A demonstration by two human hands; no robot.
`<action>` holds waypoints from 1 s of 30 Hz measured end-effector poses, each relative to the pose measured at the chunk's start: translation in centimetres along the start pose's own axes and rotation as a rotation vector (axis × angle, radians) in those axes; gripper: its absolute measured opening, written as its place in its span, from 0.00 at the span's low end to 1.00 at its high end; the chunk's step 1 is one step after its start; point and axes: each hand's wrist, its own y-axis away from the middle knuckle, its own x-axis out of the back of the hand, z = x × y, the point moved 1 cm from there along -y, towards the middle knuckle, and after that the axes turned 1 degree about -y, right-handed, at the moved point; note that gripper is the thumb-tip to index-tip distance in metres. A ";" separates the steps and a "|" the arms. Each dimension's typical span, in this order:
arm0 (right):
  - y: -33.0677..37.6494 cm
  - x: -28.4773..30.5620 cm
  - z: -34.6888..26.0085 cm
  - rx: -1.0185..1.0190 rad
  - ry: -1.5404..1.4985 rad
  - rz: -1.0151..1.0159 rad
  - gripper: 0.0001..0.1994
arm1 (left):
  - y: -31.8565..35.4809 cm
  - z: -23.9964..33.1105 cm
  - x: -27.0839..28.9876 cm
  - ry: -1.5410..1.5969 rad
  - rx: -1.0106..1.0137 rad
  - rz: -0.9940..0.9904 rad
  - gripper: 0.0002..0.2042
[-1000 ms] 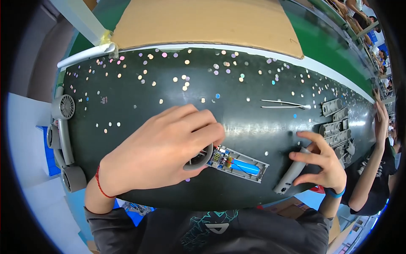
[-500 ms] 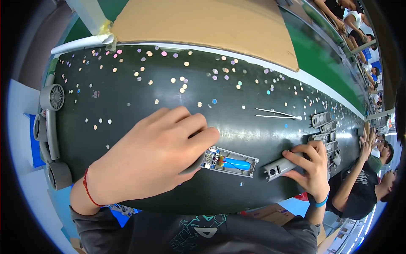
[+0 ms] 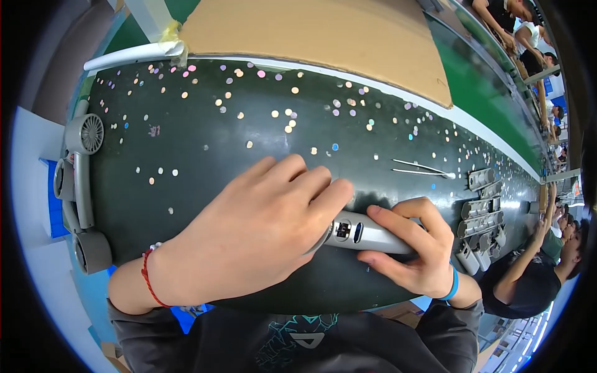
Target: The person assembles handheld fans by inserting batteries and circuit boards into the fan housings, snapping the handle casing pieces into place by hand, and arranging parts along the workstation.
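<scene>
My left hand is closed around the head end of a grey handheld fan, which it mostly hides. From there the handle points right. A grey handle cover with small cut-outs lies over the handle, so the battery and circuit board are out of sight. My right hand grips this cover between thumb and fingers at its right part. Whether the cover is fully seated cannot be seen.
White-tipped tweezers lie beyond my right hand. Several grey handle shells are grouped at the right. Grey handheld fans line the left edge. Small round stickers dot the dark table; cardboard stands behind. Other people are at the right.
My right hand has brought the handle cover left onto the open handle, covering the blue battery and circuit board. My left hand keeps its hold on the fan.
</scene>
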 end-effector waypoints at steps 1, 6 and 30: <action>-0.2 0.0 0.1 -0.001 -0.002 -0.002 0.32 | 0.0 0.0 0.1 -0.003 0.011 -0.006 0.28; -0.7 0.2 0.6 0.067 -0.004 -0.024 0.30 | -0.2 0.0 0.2 -0.001 0.016 -0.011 0.27; -2.1 0.9 1.8 -0.327 -0.612 -0.566 0.23 | -0.7 0.5 0.2 -0.147 -0.226 0.147 0.21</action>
